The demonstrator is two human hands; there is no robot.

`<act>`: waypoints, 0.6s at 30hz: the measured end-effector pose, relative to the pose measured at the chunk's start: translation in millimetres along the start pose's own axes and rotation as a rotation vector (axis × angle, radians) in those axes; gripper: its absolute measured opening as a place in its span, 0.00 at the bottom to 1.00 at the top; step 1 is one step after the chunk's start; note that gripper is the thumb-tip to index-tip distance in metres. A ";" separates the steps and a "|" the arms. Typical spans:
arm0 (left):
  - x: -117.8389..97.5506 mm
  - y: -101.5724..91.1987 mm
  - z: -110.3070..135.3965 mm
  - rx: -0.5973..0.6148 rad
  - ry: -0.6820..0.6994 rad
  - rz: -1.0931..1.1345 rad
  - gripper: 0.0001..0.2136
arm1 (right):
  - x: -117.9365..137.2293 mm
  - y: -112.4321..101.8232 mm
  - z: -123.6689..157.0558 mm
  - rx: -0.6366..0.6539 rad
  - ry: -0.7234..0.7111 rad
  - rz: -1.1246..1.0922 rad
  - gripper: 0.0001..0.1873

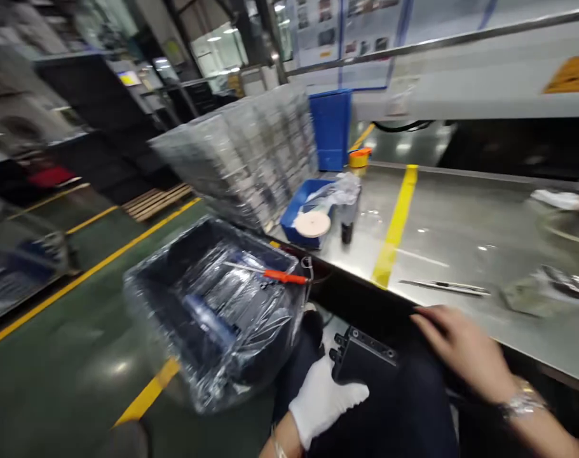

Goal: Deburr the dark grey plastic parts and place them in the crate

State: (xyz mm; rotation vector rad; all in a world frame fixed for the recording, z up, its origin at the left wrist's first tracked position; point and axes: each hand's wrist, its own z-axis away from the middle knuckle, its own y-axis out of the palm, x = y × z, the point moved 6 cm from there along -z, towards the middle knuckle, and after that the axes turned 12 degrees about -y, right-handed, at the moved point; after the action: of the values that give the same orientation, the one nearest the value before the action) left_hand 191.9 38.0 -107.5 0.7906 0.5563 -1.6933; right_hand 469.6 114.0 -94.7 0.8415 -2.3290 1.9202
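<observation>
Steel bench (461,235), green floor (55,375), left hand (322,397) grip pinching black part (363,356), right hand (461,346) spread.

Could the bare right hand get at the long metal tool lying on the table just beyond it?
Probably yes. The right hand rests at the table edge, holding nothing, and the metal tool lies just beyond it with only bare tabletop between them.

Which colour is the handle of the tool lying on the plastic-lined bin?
Orange-red handle, seen in the head view, on the bin.
</observation>
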 end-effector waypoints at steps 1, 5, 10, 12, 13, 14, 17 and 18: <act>-1.2 -9.8 4.2 0.040 0.019 0.129 0.25 | -24.4 2.7 -10.6 -0.014 -0.011 0.048 0.32; -5.6 -35.1 14.6 0.056 0.056 0.317 0.32 | -95.9 22.9 -37.1 0.000 -0.070 0.248 0.31; -16.8 -37.7 26.6 0.070 0.069 0.262 0.31 | -118.3 40.4 -35.2 0.077 -0.082 0.419 0.25; -18.5 -37.5 30.9 0.076 0.053 0.246 0.29 | -120.7 42.9 -36.2 0.099 -0.062 0.458 0.24; -18.5 -37.4 32.6 0.077 0.040 0.242 0.29 | -122.1 43.7 -38.0 0.114 -0.054 0.469 0.24; -18.2 -37.2 34.1 0.081 0.026 0.239 0.28 | -123.9 44.2 -40.5 0.129 -0.047 0.475 0.23; -16.4 -37.0 37.5 0.082 0.003 0.234 0.28 | -129.0 42.8 -48.3 0.166 -0.026 0.457 0.23; -14.9 -37.4 38.0 0.080 -0.003 0.238 0.29 | -129.9 41.2 -49.4 0.168 -0.013 0.437 0.23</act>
State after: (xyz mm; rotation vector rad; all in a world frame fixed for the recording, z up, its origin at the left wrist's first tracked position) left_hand 149.7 30.1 -72.6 0.8755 0.3777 -1.5045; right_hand 548.2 214.6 -163.4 0.3652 -2.5534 2.2981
